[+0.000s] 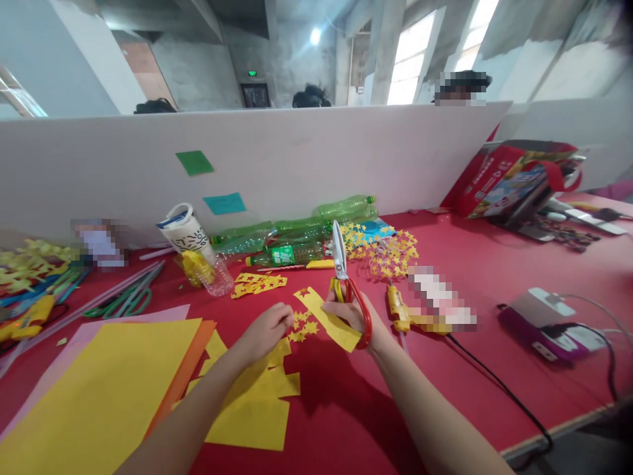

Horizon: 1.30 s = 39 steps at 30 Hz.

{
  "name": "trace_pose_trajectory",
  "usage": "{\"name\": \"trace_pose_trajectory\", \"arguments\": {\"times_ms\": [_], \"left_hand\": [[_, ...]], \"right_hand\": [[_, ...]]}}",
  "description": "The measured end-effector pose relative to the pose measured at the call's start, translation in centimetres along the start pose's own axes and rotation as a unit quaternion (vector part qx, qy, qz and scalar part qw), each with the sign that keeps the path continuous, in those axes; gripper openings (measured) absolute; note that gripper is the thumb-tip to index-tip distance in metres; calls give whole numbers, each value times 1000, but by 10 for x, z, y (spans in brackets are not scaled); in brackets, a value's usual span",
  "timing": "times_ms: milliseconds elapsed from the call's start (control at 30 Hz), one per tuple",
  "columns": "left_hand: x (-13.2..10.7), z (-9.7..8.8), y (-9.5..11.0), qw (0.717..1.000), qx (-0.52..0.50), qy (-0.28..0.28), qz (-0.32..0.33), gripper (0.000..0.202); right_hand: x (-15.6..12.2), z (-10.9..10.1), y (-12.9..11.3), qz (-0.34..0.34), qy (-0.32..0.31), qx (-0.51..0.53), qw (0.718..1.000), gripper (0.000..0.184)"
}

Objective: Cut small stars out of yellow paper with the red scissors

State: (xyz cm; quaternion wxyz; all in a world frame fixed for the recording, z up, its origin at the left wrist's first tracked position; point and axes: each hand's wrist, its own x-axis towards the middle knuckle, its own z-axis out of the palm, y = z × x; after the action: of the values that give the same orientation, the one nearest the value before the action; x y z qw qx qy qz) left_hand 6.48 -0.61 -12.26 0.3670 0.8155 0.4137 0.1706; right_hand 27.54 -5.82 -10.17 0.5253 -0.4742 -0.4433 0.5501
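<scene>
My right hand (349,311) grips a pair of scissors (339,254) with red and yellow handles, blades pointing up and away. The same hand also holds a yellow paper strip (341,330) with cut-outs at its far end. My left hand (270,326) is closed, its fingers curled beside several small yellow paper stars (302,326) on the table; whatever may be in those fingers is hidden. Below the left forearm lie cut pieces of yellow paper (252,415). A punched yellow scrap (260,285) rests farther back.
Green plastic bottles (297,231) lie along the white partition (321,158). A pile of yellow stars (393,254) is behind the right hand, with a yellow glue gun (398,310) nearby. Stacked coloured sheets (99,376) and green scissors (126,297) are left; a power strip (539,333) is right.
</scene>
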Motion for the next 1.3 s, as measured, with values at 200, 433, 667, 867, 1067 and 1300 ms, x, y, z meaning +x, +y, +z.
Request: {"name": "trace_pose_trajectory", "arguments": {"times_ms": [200,433,667,867,1067,1300], "left_hand": [[4,4,2,998,56,-42,8,29],[5,-7,9,999,-12,-6,-44,19],[-5,-23,58,943,-328,53,-10,14],[-4,-31,75,925,-350,144,27,14],[-16,-66,76,919,-332,210,43,18],[-32,-100,61,875,-389,283,52,14]], "right_hand": [[2,-2,3,-4,10,-17,1000,22],[1,6,6,-24,40,-84,995,22],[-4,35,-9,-114,119,-157,974,21],[2,62,-44,-181,137,-160,961,22],[0,55,-59,-107,-29,-155,982,32],[-9,48,-68,-61,-221,-278,933,41]]}}
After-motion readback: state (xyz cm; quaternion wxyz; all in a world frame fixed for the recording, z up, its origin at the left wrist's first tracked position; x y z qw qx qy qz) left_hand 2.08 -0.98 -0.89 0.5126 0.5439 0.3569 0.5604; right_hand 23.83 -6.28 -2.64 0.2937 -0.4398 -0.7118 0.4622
